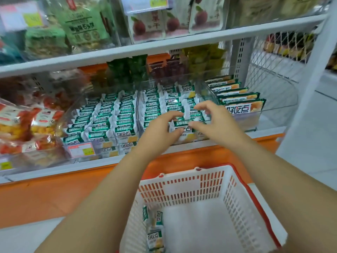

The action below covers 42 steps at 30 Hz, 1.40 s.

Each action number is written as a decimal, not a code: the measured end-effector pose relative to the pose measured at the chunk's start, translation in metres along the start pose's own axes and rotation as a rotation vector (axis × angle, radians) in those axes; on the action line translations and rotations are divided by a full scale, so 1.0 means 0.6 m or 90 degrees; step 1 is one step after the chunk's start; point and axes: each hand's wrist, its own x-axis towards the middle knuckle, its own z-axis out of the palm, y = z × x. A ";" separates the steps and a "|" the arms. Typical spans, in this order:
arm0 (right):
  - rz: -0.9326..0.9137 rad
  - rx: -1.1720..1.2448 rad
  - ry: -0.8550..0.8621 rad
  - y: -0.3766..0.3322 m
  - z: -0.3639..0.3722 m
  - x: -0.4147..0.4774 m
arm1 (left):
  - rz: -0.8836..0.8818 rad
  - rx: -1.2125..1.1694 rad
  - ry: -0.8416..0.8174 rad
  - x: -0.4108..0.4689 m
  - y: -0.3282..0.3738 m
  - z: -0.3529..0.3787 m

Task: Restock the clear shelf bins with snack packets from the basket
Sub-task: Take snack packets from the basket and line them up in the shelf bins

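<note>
Shelf [182,43]: white, tiered, with clear bins side by side on the lower tier above an orange base [54,194].
Basket [237,198]: white slatted plastic with a red handle, low in view below the shelf, between the forearms.
Bin [140,106]: clear, third from the left, filled with green-and-white packets in columns that run front to back. Both hands are in it.
Neighbour bin [102,149]: just left of it, holding the same packets shingled in three columns, with a price tag on its front.
Bars [242,105]: longer green packs in the bin to the right, stacked front to back.
Red bags [27,125]: in the far-left bin, blurred.
Left hand [160,130]: at the bin's front, fingers arched over and thumb tucked beneath, pinching the left end of one packet.
Right hand [217,121]: just right of the left hand, its thumb laid along that packet's upper edge and its fingers curled above the rows. Whether it grips cannot be told.
Packet [183,127]: at the front of the bin, between the hands. Its long axis runs left to right, like the rows behind it, and its print is upside down to the viewer.
Spare packets [155,236]: a few in the basket's near-left corner, leaning on the wall, long axes running roughly near to far.
</note>
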 end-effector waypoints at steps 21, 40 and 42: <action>-0.007 -0.083 0.214 0.141 0.022 0.075 | -0.119 0.052 0.077 0.389 -0.040 0.090; -0.035 -0.124 0.270 0.142 0.041 0.061 | -0.078 0.115 0.088 0.361 -0.051 0.074; -0.057 -0.119 0.311 0.127 0.050 0.048 | -0.004 0.054 0.169 0.293 -0.038 0.066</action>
